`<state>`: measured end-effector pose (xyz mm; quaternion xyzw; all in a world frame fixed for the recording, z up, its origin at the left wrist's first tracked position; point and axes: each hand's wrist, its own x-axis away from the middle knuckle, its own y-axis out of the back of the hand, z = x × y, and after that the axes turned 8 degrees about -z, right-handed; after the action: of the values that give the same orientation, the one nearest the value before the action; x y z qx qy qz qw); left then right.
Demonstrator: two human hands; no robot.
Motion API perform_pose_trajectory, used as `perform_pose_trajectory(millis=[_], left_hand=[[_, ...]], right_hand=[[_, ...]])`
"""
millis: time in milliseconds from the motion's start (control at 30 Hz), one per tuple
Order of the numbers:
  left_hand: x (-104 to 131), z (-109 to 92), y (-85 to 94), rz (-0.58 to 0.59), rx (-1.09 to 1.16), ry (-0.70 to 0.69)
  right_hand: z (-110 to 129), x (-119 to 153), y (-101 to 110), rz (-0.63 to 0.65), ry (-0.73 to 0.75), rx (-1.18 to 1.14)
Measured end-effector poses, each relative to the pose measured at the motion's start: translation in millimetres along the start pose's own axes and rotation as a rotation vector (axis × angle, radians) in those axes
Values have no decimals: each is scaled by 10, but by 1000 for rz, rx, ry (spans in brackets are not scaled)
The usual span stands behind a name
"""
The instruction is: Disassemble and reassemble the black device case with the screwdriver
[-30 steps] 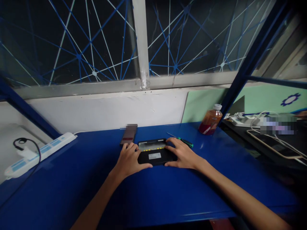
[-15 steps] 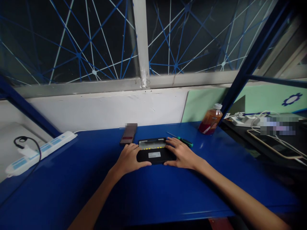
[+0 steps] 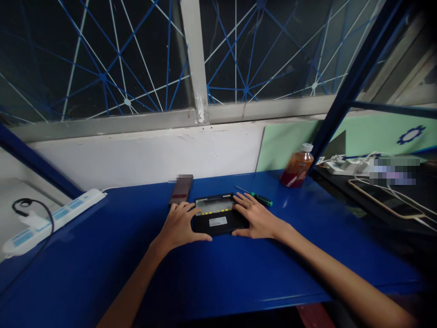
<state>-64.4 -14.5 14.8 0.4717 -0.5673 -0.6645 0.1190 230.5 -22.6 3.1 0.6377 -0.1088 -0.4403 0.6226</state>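
A flat black rectangular device [image 3: 235, 222] lies on the blue table, with a white label [image 3: 217, 221] on its near half. Its far half has a pale metallic recess [image 3: 213, 204], edged by a yellow-and-black strip. My left hand [image 3: 180, 223] grips the left end, thumb along the near edge and fingers at the far side. The right end is held the same way by my right hand [image 3: 255, 217]. Just beyond my right hand lies a screwdriver [image 3: 262, 199] with a green and black handle. A dark phone-like slab [image 3: 181, 189] rests behind my left hand.
On the left is a white power strip [image 3: 73, 207] with a black cable [image 3: 51, 228]. A bottle of reddish-orange drink [image 3: 297, 166] stands at the back right. Farther right, a phone [image 3: 382, 198] and white cables lie on a dark surface. Blue frame posts rise at both sides.
The view has shifted slightly, so the scene sits a little more to the left. Both hands keep their hold on the black device, which stays in place on the table.
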Motion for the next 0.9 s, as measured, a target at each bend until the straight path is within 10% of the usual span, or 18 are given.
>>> perform_pose_trajectory(millis=[900], left_hand=[[12,35,-57,19,3,-19]], right_hand=[[-9,7,-20,-16,-42,-48]])
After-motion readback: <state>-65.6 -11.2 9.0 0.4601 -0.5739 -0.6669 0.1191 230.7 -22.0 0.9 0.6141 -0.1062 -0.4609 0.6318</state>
